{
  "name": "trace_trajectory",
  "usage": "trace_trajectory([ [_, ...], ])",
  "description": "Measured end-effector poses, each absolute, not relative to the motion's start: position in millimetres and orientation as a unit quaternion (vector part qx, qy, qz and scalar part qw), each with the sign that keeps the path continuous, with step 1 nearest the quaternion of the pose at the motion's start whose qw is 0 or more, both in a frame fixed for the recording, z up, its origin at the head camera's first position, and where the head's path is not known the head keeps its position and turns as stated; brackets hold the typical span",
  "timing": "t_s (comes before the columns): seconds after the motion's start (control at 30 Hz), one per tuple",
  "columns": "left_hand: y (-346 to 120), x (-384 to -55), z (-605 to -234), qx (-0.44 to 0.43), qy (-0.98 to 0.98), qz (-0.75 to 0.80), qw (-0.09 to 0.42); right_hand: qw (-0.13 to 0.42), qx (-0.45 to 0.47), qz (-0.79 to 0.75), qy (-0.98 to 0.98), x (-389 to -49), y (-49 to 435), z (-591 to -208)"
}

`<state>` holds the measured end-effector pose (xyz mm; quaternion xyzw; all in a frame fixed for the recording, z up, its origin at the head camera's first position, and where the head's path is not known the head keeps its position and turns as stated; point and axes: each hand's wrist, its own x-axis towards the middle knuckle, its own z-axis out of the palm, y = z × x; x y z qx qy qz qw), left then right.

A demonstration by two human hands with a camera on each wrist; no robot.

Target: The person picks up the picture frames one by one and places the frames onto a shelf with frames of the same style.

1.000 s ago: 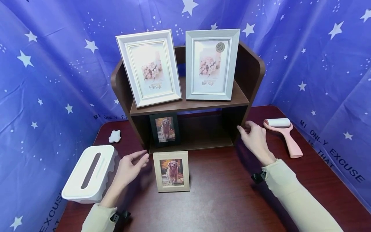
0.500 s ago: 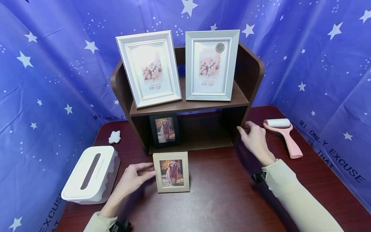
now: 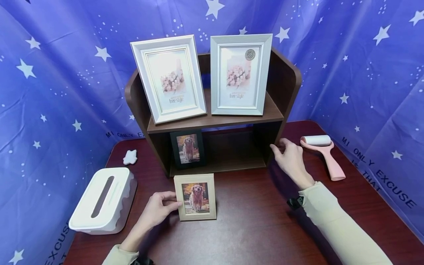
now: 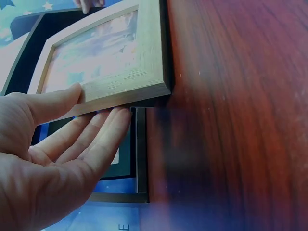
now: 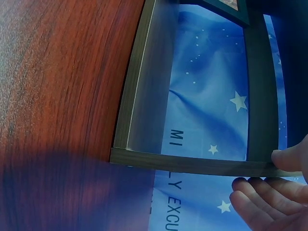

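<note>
A light wood-coloured picture frame (image 3: 179,187) with a dog photo stands upright on the table before the shelf. My left hand (image 3: 157,209) pinches its left edge; in the left wrist view the thumb (image 4: 57,102) lies on the front face and the fingers (image 4: 96,137) reach behind. With my right hand (image 3: 290,160) I grip the right side panel of the dark brown shelf (image 3: 232,118) low down. The right wrist view has the thumb (image 5: 288,158) inside that panel and the fingers (image 5: 262,197) outside.
A white frame (image 3: 142,62) and a grey-white frame (image 3: 215,73) stand on the upper level. A black frame (image 3: 176,151) with a dog photo stands inside, lower left. Left lie a white tissue box (image 3: 116,176) and small white piece (image 3: 130,157); right, a pink-handled lint roller (image 3: 331,162).
My left hand has come down and right from beside the shelf's lower left corner to the light wood frame and taken its left edge. My right hand has stayed at the panel.
</note>
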<state>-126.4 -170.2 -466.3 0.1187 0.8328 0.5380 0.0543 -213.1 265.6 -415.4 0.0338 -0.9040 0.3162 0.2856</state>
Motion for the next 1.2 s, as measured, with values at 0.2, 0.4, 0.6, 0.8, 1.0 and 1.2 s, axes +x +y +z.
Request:
trace_trajectory([
  [0.2,-167,-126,-466,0.119,0.828,0.547,0.043,0.289,0.033,0.316,-0.903,-212,265,-415],
  [0.4,-170,-131,-474,0.149,0.803,0.575,0.054,0.295,0.037,0.313,-0.902,-212,265,-416],
  [0.6,-173,-139,-474,0.140,0.772,0.610,0.112,0.296,0.038,0.312,-0.902,-213,265,-418],
  [0.8,-165,-146,-467,0.150,0.774,0.605,0.112,0.298,0.034,0.311,-0.902,-214,265,-418],
  [1.0,-152,-156,-460,0.154,0.751,0.632,0.119,0.303,0.035,0.306,-0.902,-215,264,-418],
  [1.2,-136,-168,-458,0.152,0.729,0.655,0.132,0.303,0.035,0.305,-0.902,-215,263,-419],
])
